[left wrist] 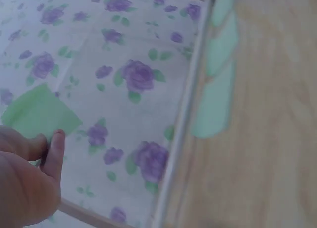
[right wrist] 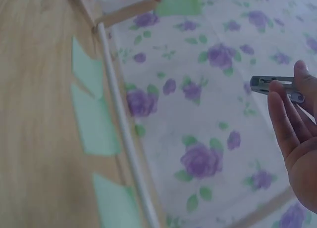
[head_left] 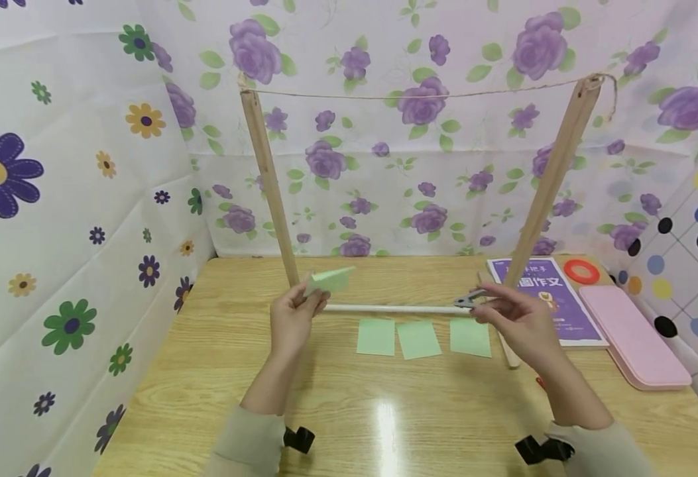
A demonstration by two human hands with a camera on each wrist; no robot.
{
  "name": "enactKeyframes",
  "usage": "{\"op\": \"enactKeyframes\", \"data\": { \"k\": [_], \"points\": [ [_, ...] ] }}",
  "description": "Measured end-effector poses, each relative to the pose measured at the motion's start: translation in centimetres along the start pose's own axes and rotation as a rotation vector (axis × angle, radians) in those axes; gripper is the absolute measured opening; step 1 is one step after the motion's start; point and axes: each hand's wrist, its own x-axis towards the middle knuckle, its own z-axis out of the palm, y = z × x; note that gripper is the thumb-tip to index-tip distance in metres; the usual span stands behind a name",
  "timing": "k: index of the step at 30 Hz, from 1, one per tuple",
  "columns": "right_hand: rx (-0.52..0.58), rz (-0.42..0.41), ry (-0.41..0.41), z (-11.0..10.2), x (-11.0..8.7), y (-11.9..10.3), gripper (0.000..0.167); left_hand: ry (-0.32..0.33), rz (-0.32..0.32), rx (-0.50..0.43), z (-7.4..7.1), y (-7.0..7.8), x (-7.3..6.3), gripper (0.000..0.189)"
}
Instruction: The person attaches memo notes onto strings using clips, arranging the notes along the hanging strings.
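My left hand (head_left: 293,317) pinches a green paper note (head_left: 332,279) between thumb and fingers, raised near the left wooden post (head_left: 271,182). In the left wrist view the note (left wrist: 42,112) shows broad and slightly bent. On the other side, my right hand (head_left: 518,321) pinches a grey clothespin (head_left: 469,299) by one end, its tip pointing left. The right wrist view shows the clothespin (right wrist: 275,83) at the fingertips, with nothing in its tip. A thin string (head_left: 384,98) runs between the tops of the two posts, well above both hands.
Three green notes (head_left: 419,339) lie in a row before a white rod (head_left: 390,309). The right post (head_left: 554,179) rises beside a purple book (head_left: 563,324). A red ring (head_left: 581,271) and a pink case (head_left: 635,338) lie at the right. Flowered cloth (head_left: 354,179) hangs behind.
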Motion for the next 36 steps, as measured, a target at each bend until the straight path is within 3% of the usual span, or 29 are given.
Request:
{"op": "enactKeyframes", "data": {
  "k": [6,11,17,20,23,29,36],
  "points": [
    [-0.015,-0.136,-0.015,1.9,2.8,-2.0,0.042,0.025,0.005,-0.158,0.9,2.8,1.7,0.023],
    [0.039,-0.18,-0.051,2.8,4.5,-3.3,0.035,0.046,-0.001,-0.243,1.3,4.1,2.3,0.024],
    [0.06,-0.148,-0.058,3.9,6.8,-5.5,0.032,0.061,0.005,-0.281,1.9,5.4,2.9,0.029],
    [0.053,-0.117,-0.059,4.4,7.9,-6.6,0.031,0.071,-0.005,-0.283,2.2,6.2,3.2,0.053],
    [0.054,-0.12,-0.074,4.7,9.0,-7.7,0.029,0.083,0.007,-0.297,2.5,7.0,3.5,0.06],
    [0.099,-0.243,-0.083,5.4,11.6,-10.2,0.031,0.084,0.032,-0.362,3.0,8.6,4.0,0.024],
    [0.019,-0.385,-0.096,6.3,14.9,-14.2,0.033,0.08,0.059,-0.348,2.9,10.7,4.4,0.019]
  ]
}}
